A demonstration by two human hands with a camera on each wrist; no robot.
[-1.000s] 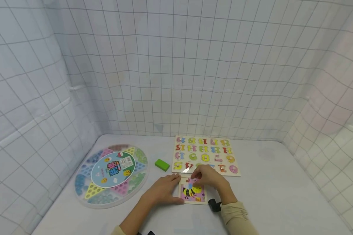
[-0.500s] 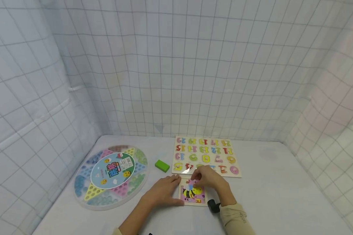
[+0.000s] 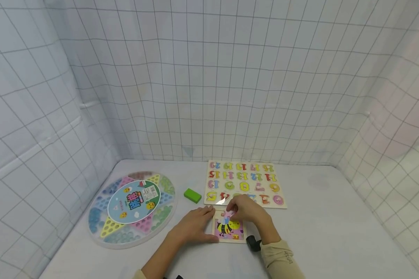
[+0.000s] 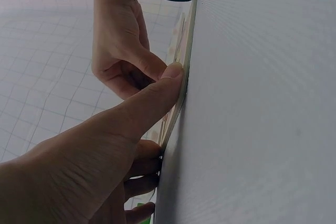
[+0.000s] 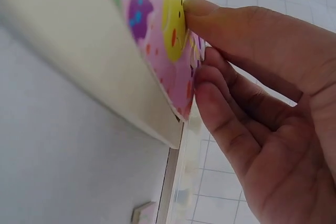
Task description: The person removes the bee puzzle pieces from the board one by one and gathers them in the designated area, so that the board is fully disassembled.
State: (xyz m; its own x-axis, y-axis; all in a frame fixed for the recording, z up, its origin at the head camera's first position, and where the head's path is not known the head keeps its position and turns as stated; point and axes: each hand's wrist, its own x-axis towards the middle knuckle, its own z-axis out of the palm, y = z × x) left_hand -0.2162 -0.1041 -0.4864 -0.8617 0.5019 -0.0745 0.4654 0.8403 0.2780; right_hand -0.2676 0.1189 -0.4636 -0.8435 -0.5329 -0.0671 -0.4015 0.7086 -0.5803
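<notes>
A small square jigsaw puzzle (image 3: pixel 225 229) of a yellow and black bee on pink lies on the white table in a pale wooden frame. My left hand (image 3: pixel 192 228) rests along its left side, the thumb at the near corner and the fingertips at the far one. In the left wrist view that thumb touches the board's edge (image 4: pixel 182 85). With thumb and fingers my right hand (image 3: pixel 248 210) pinches a pink jigsaw piece (image 3: pixel 227 214) at the puzzle's far side. The right wrist view has the thumb over the bee's yellow face (image 5: pixel 173 17); the fingers partly hide the piece.
Just behind the puzzle lies a number board (image 3: pixel 245 182) with coloured numerals. A green block (image 3: pixel 192 195) is left of it. Farther left stands a round Chinese checkers set (image 3: pixel 134 202) in clear packaging. Grid-patterned white cloth (image 3: pixel 209 97) encloses the back and sides.
The pink piece under my right fingertips has shifted slightly and its knobbed outline shows more clearly. My left hand stays in place along the puzzle.
</notes>
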